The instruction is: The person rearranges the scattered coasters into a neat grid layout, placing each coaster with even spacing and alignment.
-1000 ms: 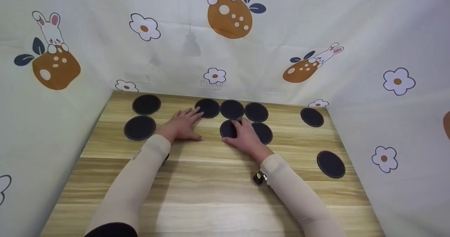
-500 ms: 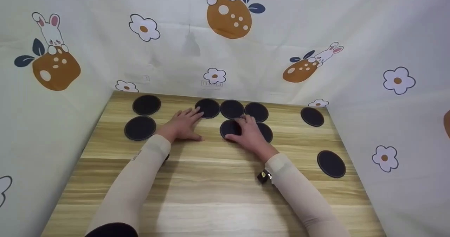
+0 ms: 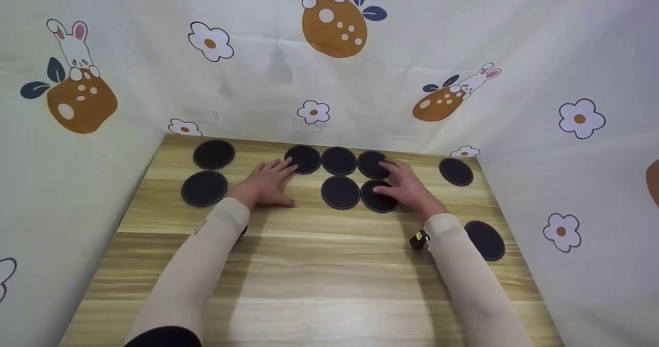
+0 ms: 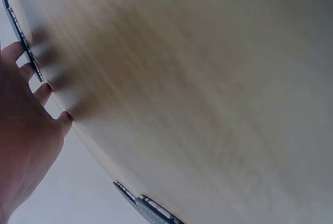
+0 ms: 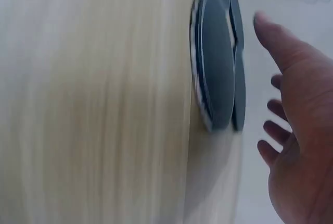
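Black round coasters lie on the wooden table in a cluster at the back. My left hand [image 3: 266,184] lies spread on the wood, its fingertips touching the leftmost back-row coaster [image 3: 302,159]. In the left wrist view, the fingers [image 4: 43,92] reach the table at that coaster's edge. My right hand [image 3: 409,185] hovers with thumb and fingers apart over the right side of the back-right coaster [image 3: 371,163] and the front-right coaster [image 3: 377,196]. The right wrist view shows this hand raised off a coaster [image 5: 217,60] that looks layered, holding nothing. Left of it lies the front-left coaster [image 3: 340,192].
Two coasters, one [image 3: 213,154] behind another [image 3: 204,188], lie at the left. At the right are a back coaster [image 3: 456,171] and a nearer one [image 3: 484,240], partly behind the right sleeve [image 3: 463,264]. A printed cloth [image 3: 247,94] walls in the table [image 3: 319,270].
My right hand has let go of the front-left coaster and moved right, over the two right-hand coasters. That front-left coaster is fully visible now. My left hand stays where it was.
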Demonstrator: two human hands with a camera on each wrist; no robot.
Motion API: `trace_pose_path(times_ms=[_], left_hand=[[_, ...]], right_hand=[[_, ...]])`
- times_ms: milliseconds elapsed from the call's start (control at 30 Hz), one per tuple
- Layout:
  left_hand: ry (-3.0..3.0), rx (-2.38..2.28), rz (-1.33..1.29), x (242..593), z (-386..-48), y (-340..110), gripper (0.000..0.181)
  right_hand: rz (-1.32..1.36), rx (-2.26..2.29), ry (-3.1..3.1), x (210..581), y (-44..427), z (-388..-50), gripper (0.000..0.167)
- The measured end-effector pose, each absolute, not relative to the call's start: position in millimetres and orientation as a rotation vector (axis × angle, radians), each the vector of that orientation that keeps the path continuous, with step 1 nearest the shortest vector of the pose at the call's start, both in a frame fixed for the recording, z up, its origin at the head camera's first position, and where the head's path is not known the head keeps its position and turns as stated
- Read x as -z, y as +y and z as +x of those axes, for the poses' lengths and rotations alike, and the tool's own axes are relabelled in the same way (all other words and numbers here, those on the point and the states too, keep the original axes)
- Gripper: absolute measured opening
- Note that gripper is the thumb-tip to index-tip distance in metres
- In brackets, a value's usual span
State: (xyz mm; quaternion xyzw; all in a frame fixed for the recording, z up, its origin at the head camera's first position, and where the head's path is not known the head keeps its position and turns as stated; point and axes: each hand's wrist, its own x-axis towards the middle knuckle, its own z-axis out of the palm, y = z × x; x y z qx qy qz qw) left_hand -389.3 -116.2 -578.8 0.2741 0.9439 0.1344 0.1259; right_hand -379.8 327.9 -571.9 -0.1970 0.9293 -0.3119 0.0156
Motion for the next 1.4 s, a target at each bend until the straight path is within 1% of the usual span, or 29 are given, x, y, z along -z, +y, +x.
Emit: trace_pose_path(times_ms=[200,433,633,867,1200,1400], left_hand=[[2.76,-0.393,0.811,580.5,-390.1,-116.9,0.115],[2.764,-0.414,0.803,579.9,-390.0,-115.9,0.114],[2.763,-0.411,0.804,580.8,-389.4,-115.4,0.114],[2.767,-0.415,0.814,583.0,-391.7,-117.3,0.115],[2.749,-0.448,0.769,571.0,-386.1,-118.4,0.115],[2.76,-0.486,0.771,572.6,-386.3,-114.5,0.114]], right_hand=[[-0.57,0.969,2.812,584.5,346.9,-386.8,0.085],[-0.617,1.016,2.795,591.3,352.6,-388.7,0.089],[-0.693,0.893,2.809,591.0,357.2,-383.9,0.088],[-0.689,0.772,2.819,586.4,354.5,-382.0,0.09],[-0.711,0.708,2.824,590.1,352.2,-387.3,0.091],[-0.705,0.706,2.835,590.5,356.1,-386.5,0.09]])
